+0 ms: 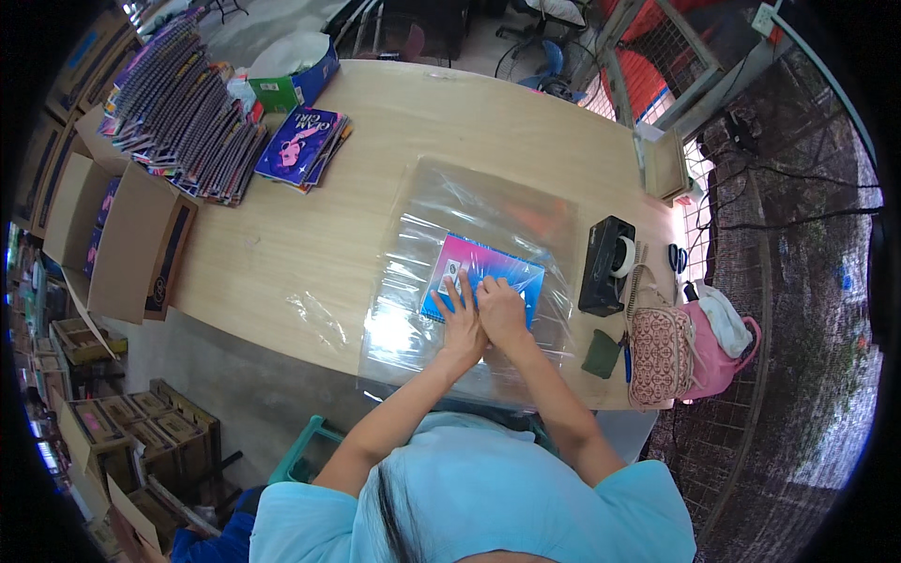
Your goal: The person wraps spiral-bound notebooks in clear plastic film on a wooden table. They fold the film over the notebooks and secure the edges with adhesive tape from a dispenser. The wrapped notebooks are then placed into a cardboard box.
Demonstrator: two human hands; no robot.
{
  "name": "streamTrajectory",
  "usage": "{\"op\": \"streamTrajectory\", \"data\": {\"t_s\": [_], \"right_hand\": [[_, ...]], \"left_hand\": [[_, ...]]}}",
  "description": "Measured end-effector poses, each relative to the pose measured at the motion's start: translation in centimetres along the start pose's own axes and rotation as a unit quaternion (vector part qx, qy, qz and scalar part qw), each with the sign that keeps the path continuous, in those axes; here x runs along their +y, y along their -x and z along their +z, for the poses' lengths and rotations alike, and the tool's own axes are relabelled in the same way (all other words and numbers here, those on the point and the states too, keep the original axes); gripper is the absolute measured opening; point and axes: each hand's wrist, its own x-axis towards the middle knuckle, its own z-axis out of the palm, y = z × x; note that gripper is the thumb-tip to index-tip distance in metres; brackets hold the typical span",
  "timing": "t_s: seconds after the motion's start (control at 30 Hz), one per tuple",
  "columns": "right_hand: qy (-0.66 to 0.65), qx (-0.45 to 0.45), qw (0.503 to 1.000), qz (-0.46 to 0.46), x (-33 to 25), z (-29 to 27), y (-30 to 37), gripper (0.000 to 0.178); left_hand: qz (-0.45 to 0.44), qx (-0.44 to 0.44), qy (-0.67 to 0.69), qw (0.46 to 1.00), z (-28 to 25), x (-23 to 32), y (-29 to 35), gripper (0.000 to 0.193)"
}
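Observation:
A pink and blue notebook (488, 260) with a spiral edge lies on clear plastic sheets (441, 192) at the table's front middle. Shiny film seems to lie over part of its cover. My left hand (460, 328) rests on the notebook, its fingers spread beside a small white label (452, 274). Against it, my right hand (503, 312) is closed over the notebook's right half, with fingers curled down. Whatever sits under those fingers, if anything, is hidden.
Spiral notebooks stand in a tall leaning stack (188, 103) at the far left, near a smaller pile (300, 150) and an opened carton (131, 235). On the right are a black tape dispenser (601, 267), scissors (678, 258), a green pouch (601, 355), a patterned pouch (657, 357) and a pink bag (718, 352).

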Motion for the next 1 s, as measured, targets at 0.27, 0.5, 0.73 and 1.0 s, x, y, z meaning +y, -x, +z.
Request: {"op": "streamTrajectory", "data": {"t_s": [0.27, 0.5, 0.73, 1.0], "right_hand": [[0.117, -0.029, 0.992, -0.041, -1.4, -1.1, 2.2, 0.034], [0.094, -0.130, 0.986, -0.040, 0.0, -4.8, -0.3, 0.039], [0.210, -0.131, 0.966, -0.081, 8.7, -7.7, -2.8, 0.035], [-0.084, -0.013, 0.983, 0.162, 8.2, -2.2, 13.3, 0.025]], "left_hand": [[0.052, 0.070, 0.133, 0.987, -11.0, -5.5, 1.8, 0.061], [0.218, -0.108, -0.013, 0.970, -7.4, -7.1, -1.9, 0.079], [0.192, -0.084, 0.026, 0.977, -8.2, -6.8, -1.4, 0.071], [0.182, -0.095, 0.046, 0.978, -8.1, -6.7, -1.0, 0.072]]}}
